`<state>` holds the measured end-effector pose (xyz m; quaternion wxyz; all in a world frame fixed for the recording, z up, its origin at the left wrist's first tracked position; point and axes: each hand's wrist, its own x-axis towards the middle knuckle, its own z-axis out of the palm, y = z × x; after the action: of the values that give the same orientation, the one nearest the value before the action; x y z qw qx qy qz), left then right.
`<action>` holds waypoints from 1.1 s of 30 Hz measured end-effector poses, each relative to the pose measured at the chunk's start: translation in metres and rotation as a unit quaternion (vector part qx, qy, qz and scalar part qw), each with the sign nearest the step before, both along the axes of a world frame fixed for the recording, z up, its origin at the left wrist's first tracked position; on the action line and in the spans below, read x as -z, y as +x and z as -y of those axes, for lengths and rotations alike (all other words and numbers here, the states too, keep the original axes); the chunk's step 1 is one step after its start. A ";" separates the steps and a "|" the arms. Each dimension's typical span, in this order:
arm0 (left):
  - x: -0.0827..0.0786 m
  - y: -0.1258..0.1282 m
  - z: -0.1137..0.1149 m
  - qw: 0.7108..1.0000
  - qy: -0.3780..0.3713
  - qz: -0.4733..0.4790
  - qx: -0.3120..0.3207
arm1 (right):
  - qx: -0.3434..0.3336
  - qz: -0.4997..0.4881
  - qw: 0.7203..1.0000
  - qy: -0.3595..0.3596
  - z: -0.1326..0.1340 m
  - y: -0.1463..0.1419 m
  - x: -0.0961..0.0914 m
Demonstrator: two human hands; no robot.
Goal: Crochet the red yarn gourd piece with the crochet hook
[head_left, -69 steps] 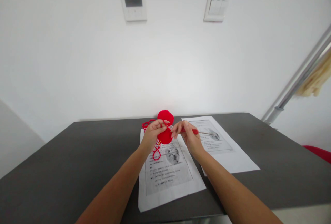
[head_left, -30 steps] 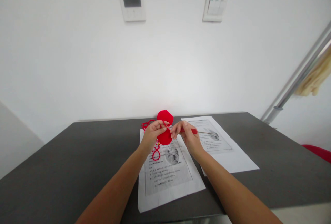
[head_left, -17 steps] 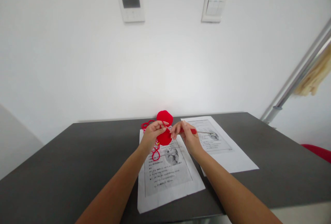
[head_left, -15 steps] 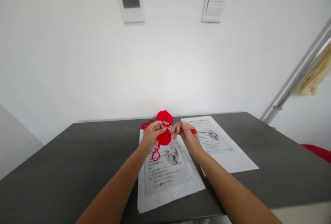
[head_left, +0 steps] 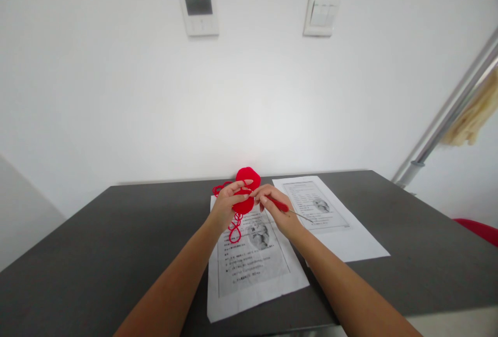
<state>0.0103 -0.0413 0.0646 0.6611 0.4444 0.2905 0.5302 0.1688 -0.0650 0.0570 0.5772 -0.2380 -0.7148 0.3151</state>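
A round red crocheted piece point(head_left: 244, 206) is pinched in my left hand point(head_left: 227, 205), whose fingers are closed on its upper left edge. My right hand point(head_left: 276, 211) is closed around a crochet hook point(head_left: 278, 204) with a red handle, its thin metal shaft pointing down to the right. The right fingertips meet the left ones at the edge of the piece, and the exact contact is too small to make out. Behind them rests a red ball of yarn point(head_left: 248, 173). Loose red yarn point(head_left: 234, 234) hangs in loops below the piece.
A printed sheet point(head_left: 257, 285) lies under my hands on the dark table point(head_left: 155, 233). Another printed sheet point(head_left: 350, 238) lies to the right. The white wall holds a panel point(head_left: 200, 13) and a switch point(head_left: 322, 14). A metal pole point(head_left: 447, 124) slants at the right.
The hook's shaft has swung from nearly level to slanting down to the right. My right fingertips have moved left, closing in on the left ones.
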 end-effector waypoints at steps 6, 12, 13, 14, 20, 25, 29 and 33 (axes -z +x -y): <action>-0.005 0.000 0.003 1.000 -0.012 0.026 0.003 | 0.076 0.066 0.986 0.136 0.001 0.000 -0.003; -0.007 -0.001 0.005 0.999 -0.007 0.034 0.011 | 0.111 0.083 0.978 0.154 -0.002 0.000 0.002; -0.006 -0.001 0.005 0.999 -0.005 0.031 0.015 | 0.114 0.087 0.977 0.158 -0.003 0.001 0.002; -0.006 -0.001 0.005 0.999 -0.003 0.027 0.018 | 0.117 0.091 0.976 0.162 -0.003 0.001 0.001; -0.005 0.000 0.004 0.999 0.030 -0.007 0.026 | 0.108 0.092 0.973 0.182 -0.006 0.001 0.001; -0.006 0.000 0.004 0.999 0.019 -0.020 0.033 | 0.098 0.078 0.981 0.148 -0.006 -0.001 0.004; -0.005 0.000 0.003 0.999 0.003 -0.015 0.030 | 0.096 0.028 0.994 0.055 -0.007 0.000 0.005; -0.004 0.000 0.003 1.000 -0.002 -0.017 0.010 | 0.081 -0.027 0.995 -0.060 -0.008 0.001 0.004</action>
<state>0.0103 -0.0439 0.0686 0.6623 0.4548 0.2980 0.5154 0.1702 -0.0571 0.0532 0.6045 -0.3207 -0.6573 0.3158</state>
